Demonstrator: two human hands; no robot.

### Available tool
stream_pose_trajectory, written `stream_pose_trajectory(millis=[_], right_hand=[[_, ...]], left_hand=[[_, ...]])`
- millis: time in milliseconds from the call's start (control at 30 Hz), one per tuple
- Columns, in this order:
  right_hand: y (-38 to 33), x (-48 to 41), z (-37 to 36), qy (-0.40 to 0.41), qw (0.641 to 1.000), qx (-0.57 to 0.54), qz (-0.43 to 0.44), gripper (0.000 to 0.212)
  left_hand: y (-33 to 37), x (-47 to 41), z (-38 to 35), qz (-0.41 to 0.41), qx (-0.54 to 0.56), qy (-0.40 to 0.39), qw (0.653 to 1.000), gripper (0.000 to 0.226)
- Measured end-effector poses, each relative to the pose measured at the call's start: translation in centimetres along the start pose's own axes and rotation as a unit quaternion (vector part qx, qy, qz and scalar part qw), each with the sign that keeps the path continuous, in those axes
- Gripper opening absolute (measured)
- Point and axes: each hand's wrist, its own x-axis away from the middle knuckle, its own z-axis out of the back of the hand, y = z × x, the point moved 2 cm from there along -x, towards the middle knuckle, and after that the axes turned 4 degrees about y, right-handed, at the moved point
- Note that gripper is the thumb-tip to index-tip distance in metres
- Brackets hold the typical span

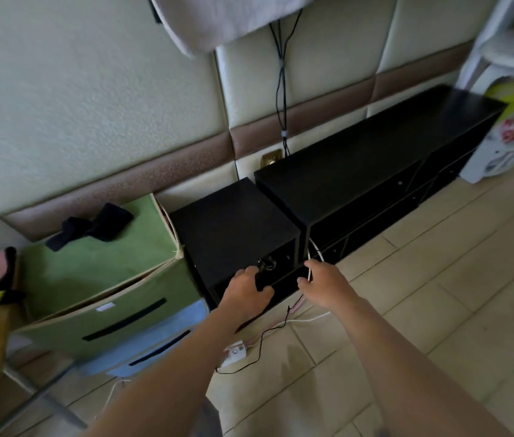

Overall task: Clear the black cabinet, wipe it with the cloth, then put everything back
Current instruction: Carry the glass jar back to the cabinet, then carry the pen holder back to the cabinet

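The small black cabinet [233, 228] stands against the padded wall, its top bare. A longer black cabinet [375, 152] adjoins it on the right, its top also bare. My left hand [246, 291] reaches into the small cabinet's open front shelf. Its fingers curl round a black device [266, 266] with a round part on top. My right hand [325, 285] is at the shelf's right corner, pinching a white cable [314, 249] that comes down between the two cabinets. A dark cloth [91, 228] lies on the green box to the left.
Green fabric storage boxes [98, 279] and a blue one [161, 335] crowd the left. A white power strip [233, 354] with black and white cords lies on the tiled floor below my hands. Black wires [281, 89] hang down the wall. Plastic bags [511, 137] sit at the right.
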Motion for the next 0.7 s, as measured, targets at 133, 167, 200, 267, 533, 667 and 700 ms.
stream_pose_trajectory(millis=[133, 167, 200, 267, 533, 667, 700], right_hand=[[-4.1, 5.7, 6.9, 0.003, 1.000, 0.013, 0.000, 0.044], [-5.3, 7.2, 8.5, 0.002, 1.000, 0.020, 0.001, 0.043], [-6.6, 8.7, 9.9, -0.002, 1.000, 0.027, 0.004, 0.045], [-9.3, 11.5, 12.6, -0.011, 0.999, 0.036, 0.014, 0.052], [-22.3, 17.9, 21.0, -0.016, 0.997, 0.059, 0.056, 0.060], [-28.2, 20.4, 22.9, -0.028, 0.994, 0.062, 0.081, 0.060], [-29.3, 20.9, 23.1, -0.032, 0.994, 0.062, 0.083, 0.059]], left_hand=[[4.1, 4.8, 8.2, -0.055, -0.054, -0.008, 0.997, 0.063], [4.9, 6.1, 10.2, -0.066, -0.065, -0.012, 0.996, 0.065], [5.6, 7.5, 12.2, -0.074, -0.070, -0.014, 0.995, 0.066], [6.8, 10.2, 15.8, -0.080, -0.073, -0.019, 0.994, 0.067], [10.2, 18.0, 29.3, -0.073, -0.040, 0.013, 0.996, 0.066], [9.9, 21.4, 35.3, -0.054, -0.027, 0.037, 0.998, 0.064], [9.5, 22.1, 36.7, -0.047, -0.024, 0.041, 0.998, 0.063]])
